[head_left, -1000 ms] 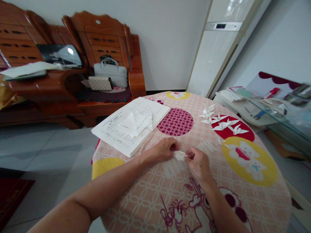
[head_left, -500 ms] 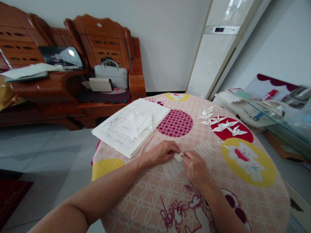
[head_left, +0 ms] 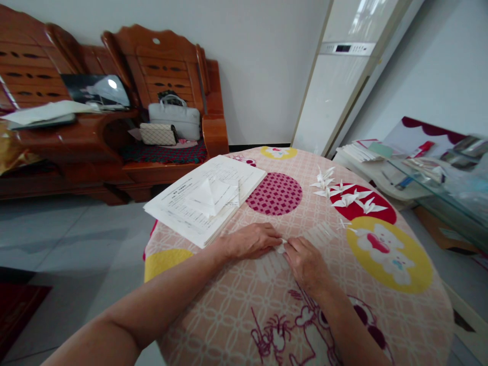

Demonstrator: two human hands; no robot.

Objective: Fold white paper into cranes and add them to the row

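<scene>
Between my two hands lies a small folded piece of white paper (head_left: 281, 248), mostly covered by fingers. My left hand (head_left: 256, 240) is closed on its left side, fingers bent and pressed down at the table. From the right, my right hand (head_left: 306, 263) pinches the other end of it. Pale see-through strips (head_left: 269, 268) rest on the tablecloth just below the hands, and similar strips (head_left: 322, 234) lie to the upper right. Several folded white paper cranes (head_left: 348, 198) stand farther off on the right. The fold's exact shape is hidden.
A stack of printed sheets (head_left: 183, 221) with folded white papers (head_left: 213, 195) on top sits at the left of the round table with its patterned cloth (head_left: 224, 305). Beyond are wooden chairs (head_left: 163, 66) with bags. A glass-topped stand (head_left: 427, 188) holding clutter is at right.
My left hand has flattened and stretched its fingers further over the paper, which now shows less. My right hand has shifted slightly left.
</scene>
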